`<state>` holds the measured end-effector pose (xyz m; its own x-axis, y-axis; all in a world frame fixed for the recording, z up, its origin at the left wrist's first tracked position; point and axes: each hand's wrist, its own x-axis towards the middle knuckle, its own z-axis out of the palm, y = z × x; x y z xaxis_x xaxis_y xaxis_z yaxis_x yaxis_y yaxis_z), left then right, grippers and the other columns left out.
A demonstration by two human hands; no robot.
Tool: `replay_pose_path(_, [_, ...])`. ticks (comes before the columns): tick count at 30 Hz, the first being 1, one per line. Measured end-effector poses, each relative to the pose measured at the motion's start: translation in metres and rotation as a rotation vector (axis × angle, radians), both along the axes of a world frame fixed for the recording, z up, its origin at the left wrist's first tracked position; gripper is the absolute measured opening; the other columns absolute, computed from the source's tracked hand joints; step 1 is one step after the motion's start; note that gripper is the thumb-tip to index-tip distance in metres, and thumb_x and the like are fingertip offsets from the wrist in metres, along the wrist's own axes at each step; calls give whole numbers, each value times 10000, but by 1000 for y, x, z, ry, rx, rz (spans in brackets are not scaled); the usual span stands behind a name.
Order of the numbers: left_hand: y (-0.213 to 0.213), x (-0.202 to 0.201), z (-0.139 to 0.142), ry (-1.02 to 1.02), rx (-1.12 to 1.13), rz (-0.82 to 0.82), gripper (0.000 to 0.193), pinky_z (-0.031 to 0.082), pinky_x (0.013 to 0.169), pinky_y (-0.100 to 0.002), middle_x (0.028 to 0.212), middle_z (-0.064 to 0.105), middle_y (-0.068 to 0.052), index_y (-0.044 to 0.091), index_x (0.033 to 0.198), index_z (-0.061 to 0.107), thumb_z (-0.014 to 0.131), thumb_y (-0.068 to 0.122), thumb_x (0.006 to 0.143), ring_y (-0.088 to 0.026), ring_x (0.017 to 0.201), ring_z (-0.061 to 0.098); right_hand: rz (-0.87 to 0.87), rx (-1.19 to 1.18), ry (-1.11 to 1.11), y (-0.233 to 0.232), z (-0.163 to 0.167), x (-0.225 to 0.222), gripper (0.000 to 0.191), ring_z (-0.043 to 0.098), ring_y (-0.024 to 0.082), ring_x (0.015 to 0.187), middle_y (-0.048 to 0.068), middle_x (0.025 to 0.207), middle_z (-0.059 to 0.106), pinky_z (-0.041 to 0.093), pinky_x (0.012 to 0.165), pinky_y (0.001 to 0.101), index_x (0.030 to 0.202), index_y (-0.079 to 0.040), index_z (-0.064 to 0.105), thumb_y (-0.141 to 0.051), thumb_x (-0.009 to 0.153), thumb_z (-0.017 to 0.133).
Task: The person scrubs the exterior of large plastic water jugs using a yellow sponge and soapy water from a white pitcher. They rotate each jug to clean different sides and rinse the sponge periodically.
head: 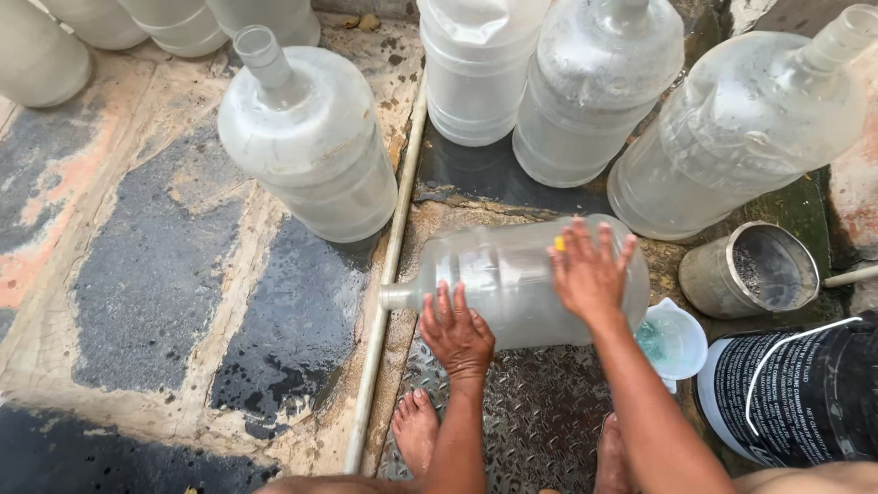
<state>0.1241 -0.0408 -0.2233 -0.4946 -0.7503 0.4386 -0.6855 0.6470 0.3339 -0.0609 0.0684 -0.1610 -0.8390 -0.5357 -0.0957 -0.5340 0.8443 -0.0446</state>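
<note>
The left hand (456, 333) lay flat, fingers spread, against the shoulder of a clear water jug (512, 279) lying on its side, neck toward nine o'clock. The right hand (588, 271), fingers splayed, pressed a yellow scrap (560, 243) onto the jug's body. Beneath was a diamond-plate metal sheet (540, 412) on wet, patchy concrete floor (155, 274); upright jugs (306, 146) stood toward twelve o'clock.

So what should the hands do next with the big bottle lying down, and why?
Probably keep scrubbing. The bottle lies on its side, the right hand presses something small and yellow against its wall, and the left hand steadies it.
</note>
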Motion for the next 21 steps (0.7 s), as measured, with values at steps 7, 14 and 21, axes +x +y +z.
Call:
replay_pose_path(7, [-17,-23,39,-207,597,411,385,255,1319,-441,1463,513,18,243,1286,591,383,494,1082,-178,1471,416,39,25,134,-25,-24,37,759,136,327,1548,37,1698,182,-48,1223,511,1598,-223,252,-690,1008,158])
replay_pose_path(14, [-53,-27,42,-16,109,321,468,235,1184,-532,1540,501,-65,160,1366,573,488,425,990,-278,1451,398,133,-59,58,-4,-13,33,723,39,296,1543,25,1687,142,-113,1209,574,1587,-287,231,-654,972,135])
replay_pose_path(21, [-12,-22,29,188,60,307,487,236,1209,-522,1570,469,-48,145,1456,507,472,383,1033,-275,1466,382,442,-299,-222,-73,-22,71,865,-43,305,1562,87,1712,26,-154,1195,563,1646,-161,86,-717,983,80])
